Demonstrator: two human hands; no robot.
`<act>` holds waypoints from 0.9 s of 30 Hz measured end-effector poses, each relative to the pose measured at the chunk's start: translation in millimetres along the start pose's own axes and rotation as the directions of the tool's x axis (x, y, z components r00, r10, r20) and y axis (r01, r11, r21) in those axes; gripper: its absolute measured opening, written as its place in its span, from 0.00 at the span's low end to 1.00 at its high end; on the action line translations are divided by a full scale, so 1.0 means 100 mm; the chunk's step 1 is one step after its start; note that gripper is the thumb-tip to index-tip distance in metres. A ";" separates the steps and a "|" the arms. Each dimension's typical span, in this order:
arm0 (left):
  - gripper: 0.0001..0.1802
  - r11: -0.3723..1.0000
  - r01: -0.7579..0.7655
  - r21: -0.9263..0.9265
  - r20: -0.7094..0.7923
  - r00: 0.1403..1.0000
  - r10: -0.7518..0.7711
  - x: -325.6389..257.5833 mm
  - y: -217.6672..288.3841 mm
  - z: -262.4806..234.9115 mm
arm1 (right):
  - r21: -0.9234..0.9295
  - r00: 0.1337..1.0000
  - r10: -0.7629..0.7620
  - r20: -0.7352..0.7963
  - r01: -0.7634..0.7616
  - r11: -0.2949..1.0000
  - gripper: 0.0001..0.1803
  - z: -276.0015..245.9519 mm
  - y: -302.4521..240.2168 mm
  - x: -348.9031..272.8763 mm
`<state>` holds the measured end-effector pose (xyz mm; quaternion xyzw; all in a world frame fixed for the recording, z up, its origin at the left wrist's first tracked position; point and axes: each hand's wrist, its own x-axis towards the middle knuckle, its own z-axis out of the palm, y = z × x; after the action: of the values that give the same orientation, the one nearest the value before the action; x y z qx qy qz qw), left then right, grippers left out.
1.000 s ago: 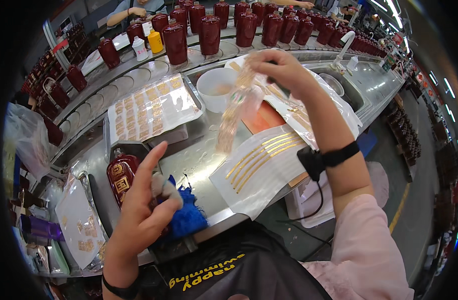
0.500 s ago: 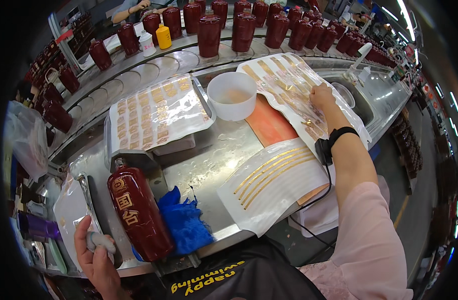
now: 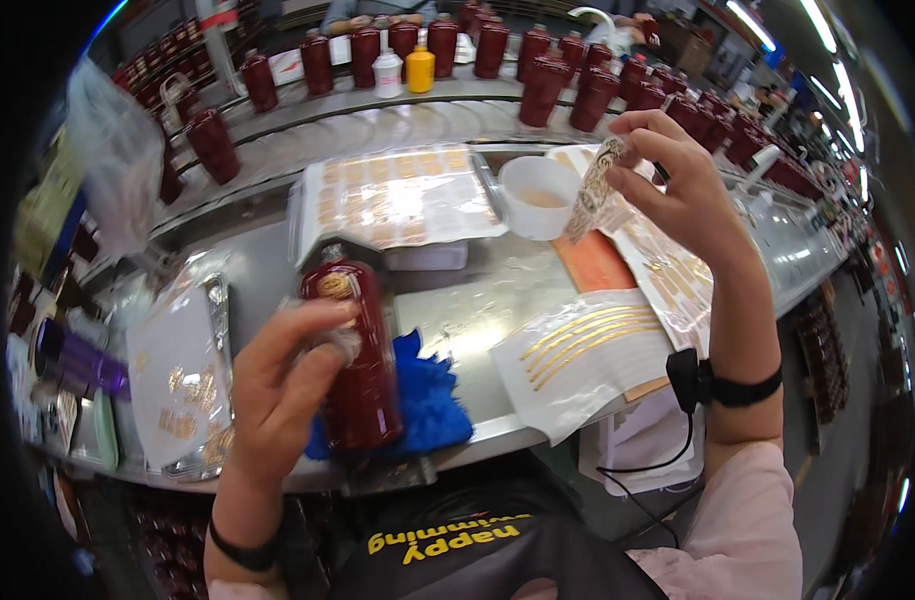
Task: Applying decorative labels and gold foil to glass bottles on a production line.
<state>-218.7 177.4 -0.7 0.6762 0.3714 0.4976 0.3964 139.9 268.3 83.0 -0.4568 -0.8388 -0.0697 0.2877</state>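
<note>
A dark red bottle point(image 3: 362, 400) lies tilted at the table's near edge on a blue cloth point(image 3: 432, 395), with a round gold emblem near its neck. Over its left side is my left hand point(image 3: 282, 385), somewhat blurred, fingers closed around a small whitish wad point(image 3: 343, 343). I cannot tell whether the wad touches the bottle. Raised on the right, my right hand point(image 3: 677, 175) pinches a strip of gold-patterned sticker film point(image 3: 595, 190) between thumb and fingers. Beneath it lies a white sheet of gold stickers point(image 3: 687, 290). A white tub point(image 3: 537, 205) of liquid stands left of the strip.
Another gold sticker sheet point(image 3: 397, 190) rests on a tray. A white sheet with curved gold strips point(image 3: 582, 350) lies nearer, beside an orange board point(image 3: 597, 265). At far left are a sheet with loose gold pieces point(image 3: 172, 370) and a purple cup point(image 3: 77, 360). Red bottles point(image 3: 542, 90) line the conveyor behind.
My right hand has lifted from the sticker sheet with a gold strip in it. My left hand has moved up and right over the bottle. The view has shifted.
</note>
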 end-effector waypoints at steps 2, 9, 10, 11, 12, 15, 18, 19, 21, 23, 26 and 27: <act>0.21 0.974 -0.170 0.150 0.032 0.985 0.168 0.17 -0.01 0.03 | 0.210 0.999 -0.033 0.029 0.026 0.977 0.08 0.00 -0.52 0.10; 0.22 0.982 -0.147 0.115 0.197 0.973 0.123 0.25 0.12 -0.21 | 0.502 0.930 -0.343 -0.134 0.362 0.786 0.07 0.28 -1.56 0.22; 0.17 0.998 0.030 0.054 0.274 0.961 -0.044 0.17 0.14 -0.27 | 0.571 0.960 -0.257 -0.110 0.272 0.774 0.06 0.35 -1.62 0.15; 0.13 0.977 0.212 0.008 0.358 0.912 -0.201 0.09 0.14 -0.33 | 0.636 0.982 -0.170 -0.078 0.181 0.750 0.06 0.43 -1.65 0.06; 0.13 0.977 0.214 0.010 0.356 0.912 -0.203 -0.01 0.14 -0.41 | 0.690 0.994 -0.108 -0.034 0.101 0.717 0.06 0.54 -1.67 -0.05; 0.06 0.924 0.376 -0.067 0.418 0.852 -0.316 -0.30 0.11 -0.50 | 0.707 0.997 -0.074 0.007 0.047 0.705 0.05 0.82 -1.62 -0.39; 0.07 0.876 0.480 -0.042 0.353 0.828 -0.436 -0.38 -0.04 -0.50 | 0.805 0.963 0.149 0.226 -0.270 0.528 0.06 1.12 -1.59 -0.67; 0.08 0.873 0.486 0.045 0.313 0.823 -0.474 -0.37 -0.11 -0.51 | 0.813 0.951 0.184 0.250 -0.309 0.494 0.06 1.22 -1.58 -0.73; 0.09 0.862 0.488 0.135 0.269 0.819 -0.506 -0.36 -0.24 -0.52 | 0.773 0.951 0.208 0.230 -0.309 0.554 0.06 1.37 -1.57 -0.80; 0.09 0.888 0.449 0.103 0.235 0.856 -0.460 -0.35 -0.34 -0.51 | 0.778 0.941 0.221 0.256 -0.336 0.530 0.06 1.43 -1.55 -0.85; 0.09 0.900 0.434 0.039 0.193 0.881 -0.433 -0.34 -0.38 -0.48 | 0.793 0.922 0.266 0.282 -0.380 0.476 0.06 1.49 -1.53 -0.90; 0.09 0.900 0.434 0.040 0.195 0.880 -0.433 -0.34 -0.41 -0.46 | 0.793 0.921 0.268 0.282 -0.381 0.476 0.06 1.50 -1.52 -0.92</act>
<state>-275.8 171.1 -41.5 0.6212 0.4705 0.3272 0.5345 -7.4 171.3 -69.2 -0.4175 -0.6827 0.4209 0.4271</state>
